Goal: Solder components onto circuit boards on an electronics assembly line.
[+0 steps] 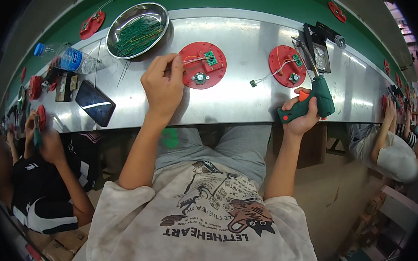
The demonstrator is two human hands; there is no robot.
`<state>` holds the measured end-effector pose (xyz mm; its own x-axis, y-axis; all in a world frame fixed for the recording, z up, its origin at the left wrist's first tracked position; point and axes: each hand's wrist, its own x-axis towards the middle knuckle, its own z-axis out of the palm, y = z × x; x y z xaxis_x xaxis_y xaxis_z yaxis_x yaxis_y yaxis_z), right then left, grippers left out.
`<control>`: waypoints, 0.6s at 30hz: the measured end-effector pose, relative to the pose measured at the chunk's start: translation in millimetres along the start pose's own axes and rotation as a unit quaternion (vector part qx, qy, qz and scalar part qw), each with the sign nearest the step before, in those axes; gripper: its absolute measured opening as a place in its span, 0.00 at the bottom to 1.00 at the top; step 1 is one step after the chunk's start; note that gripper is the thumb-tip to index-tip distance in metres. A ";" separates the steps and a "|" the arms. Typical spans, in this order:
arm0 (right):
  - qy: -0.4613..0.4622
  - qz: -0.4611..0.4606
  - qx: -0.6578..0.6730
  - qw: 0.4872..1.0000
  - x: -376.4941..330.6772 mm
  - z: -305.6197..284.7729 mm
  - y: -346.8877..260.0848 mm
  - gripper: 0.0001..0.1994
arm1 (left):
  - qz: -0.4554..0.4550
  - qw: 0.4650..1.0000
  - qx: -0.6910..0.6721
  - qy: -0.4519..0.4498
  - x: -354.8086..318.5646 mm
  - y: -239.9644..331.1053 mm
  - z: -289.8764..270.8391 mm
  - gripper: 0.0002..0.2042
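Note:
My left hand (163,85) pinches a thin wire at the left edge of a red round disc (202,66) that carries a small green circuit board and a metal part in its middle. My right hand (301,115) grips the handle of a green soldering gun (314,95) with an orange trigger; its tip points up toward a second red disc (286,66) with a green board and loose white wires. Both discs lie on the shiny metal bench (236,100).
A steel bowl of green wires (137,30) stands at the back left, beside a lying plastic bottle (68,57) and a dark phone (95,103). A black stand (320,52) sits behind the right disc. Other people work at both sides (42,140) (391,143).

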<state>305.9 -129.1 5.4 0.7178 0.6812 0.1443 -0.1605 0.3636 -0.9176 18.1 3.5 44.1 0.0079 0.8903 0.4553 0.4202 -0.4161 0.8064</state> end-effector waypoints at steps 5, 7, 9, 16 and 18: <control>-0.012 0.005 0.017 1.000 2.9 -6.1 3.5 0.21 | -0.012 0.999 -0.011 0.031 8.4 -10.4 -3.5 0.06; -0.002 -0.006 0.022 1.000 3.0 -4.4 2.6 0.21 | -0.035 0.999 -0.016 0.026 8.6 -8.0 -5.6 0.06; 0.007 -0.018 0.027 0.999 2.6 -3.2 1.6 0.21 | -0.023 0.999 -0.024 -0.024 6.1 0.7 -1.9 0.06; 0.084 -0.051 0.074 0.992 -6.0 -8.3 -11.2 0.20 | 0.091 0.965 0.074 -0.236 -1.2 5.0 53.1 0.05; 0.095 -0.050 0.101 0.989 -8.5 -15.5 -18.6 0.20 | 0.130 0.954 0.172 -0.209 25.2 -7.8 74.9 0.07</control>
<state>313.3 -151.4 15.5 0.8487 0.5097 0.1409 -0.1999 0.5558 -0.8070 83.1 43.0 21.0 0.4828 0.7913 0.3752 0.6275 -0.6114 0.4821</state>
